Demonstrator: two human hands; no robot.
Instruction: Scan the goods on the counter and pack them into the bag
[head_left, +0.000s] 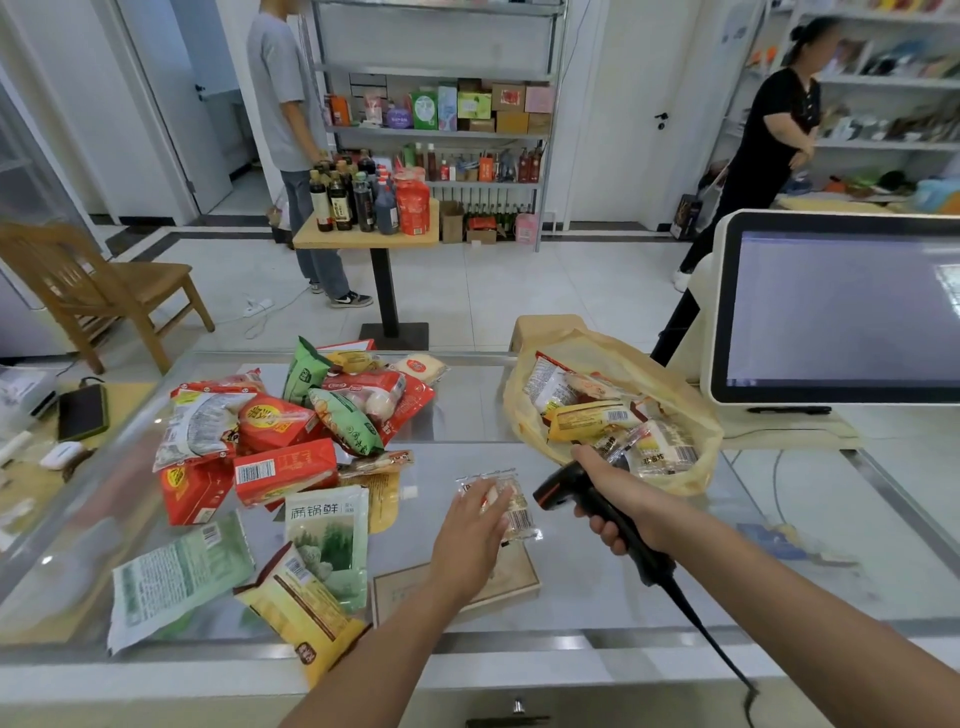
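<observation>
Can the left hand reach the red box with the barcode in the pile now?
Probably yes. The red box lies uncovered at the pile's near side; only flat packets and bare counter lie between it and the left hand, which rests on a small packet.

Clear glass and grey steel rim on the counter (467, 421). Near the left edge, bright red with a white barcode label on the box (291, 467). At the near edge, pale green and white on the flat packet (182, 577), yellow with a brown panel on the pouch (309, 610). Toward the far edge, leaf green on the upright packet (304, 371). Near the right edge, translucent pale yellow for the bag (670, 371), black for the scanner (582, 493). Transparent wrap, cream inside, black barcode stripes on the small packet (517, 506).
</observation>
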